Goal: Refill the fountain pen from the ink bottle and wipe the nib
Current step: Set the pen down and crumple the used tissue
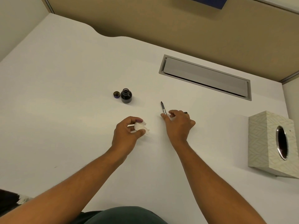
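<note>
2 bare hands work over a white desk, with a grey cable hatch set in at the back and a patterned tissue box at the right. The left hand grips a crumpled tissue. The right hand pinches the fountain pen, which points away. The open ink bottle stands upright well apart from both, its cap just beside it.

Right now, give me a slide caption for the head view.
Left hand holds crumpled tissue, right hand pinches fountain pen; open ink bottle beside cap.
</note>
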Demonstrator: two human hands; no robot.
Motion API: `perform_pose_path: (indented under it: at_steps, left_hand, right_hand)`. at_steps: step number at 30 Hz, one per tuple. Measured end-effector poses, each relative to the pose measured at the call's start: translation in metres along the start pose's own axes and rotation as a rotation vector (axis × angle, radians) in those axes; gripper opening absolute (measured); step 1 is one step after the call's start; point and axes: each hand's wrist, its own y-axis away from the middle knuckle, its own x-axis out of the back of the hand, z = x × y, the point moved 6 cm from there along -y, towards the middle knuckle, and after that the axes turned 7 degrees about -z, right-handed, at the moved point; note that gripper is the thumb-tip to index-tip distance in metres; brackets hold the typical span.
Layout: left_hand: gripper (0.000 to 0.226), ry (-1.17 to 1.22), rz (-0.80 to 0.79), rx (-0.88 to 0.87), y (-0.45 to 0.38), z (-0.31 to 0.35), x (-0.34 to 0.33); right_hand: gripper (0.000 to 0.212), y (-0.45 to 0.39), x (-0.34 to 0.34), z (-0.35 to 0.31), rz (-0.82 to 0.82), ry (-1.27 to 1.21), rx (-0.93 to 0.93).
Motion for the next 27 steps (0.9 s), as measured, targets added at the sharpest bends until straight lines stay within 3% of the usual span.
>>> perform_pose_path:
  at_steps: [2, 4, 9, 11, 15, 20, 27]
  left_hand:
    - [0.04, 0.035, 0.01, -0.008, 0.003, 0.005, 0.002]
    - [0.047, 0.079, 0.007, -0.007, 0.008, 0.009, 0.004]
    - [0.051, 0.105, -0.014, -0.034, 0.027, 0.017, 0.009]
    - [0.054, 0.075, -0.022, -0.034, 0.036, 0.019, 0.013]
    - [0.06, 0.092, -0.036, -0.016, 0.055, 0.02, 0.032]
    - [0.024, 0.182, 0.0, 0.021, 0.084, 0.02, 0.069]
    - [0.016, 0.154, 0.148, -0.033, 0.13, 0.007, 0.137]
  right_hand:
    - [0.023, 0.008, 0.012, -0.01, 0.039, -0.12, 0.037]
    - [0.019, 0.022, 0.022, -0.026, -0.024, -0.352, 0.055]
    - [0.023, 0.069, 0.02, -0.068, -0.502, -0.716, 0.044]
    - [0.025, 0.086, 0.02, -0.08, -0.591, -0.741, 0.063]
    - [0.017, 0.108, 0.022, -0.097, -0.621, -0.766, 0.124]
    - [0.011, 0.128, 0.016, -0.124, -0.602, -0.709, 0.23]
    - [0.006, 0.174, -0.021, -0.177, -0.696, -0.691, 0.325]
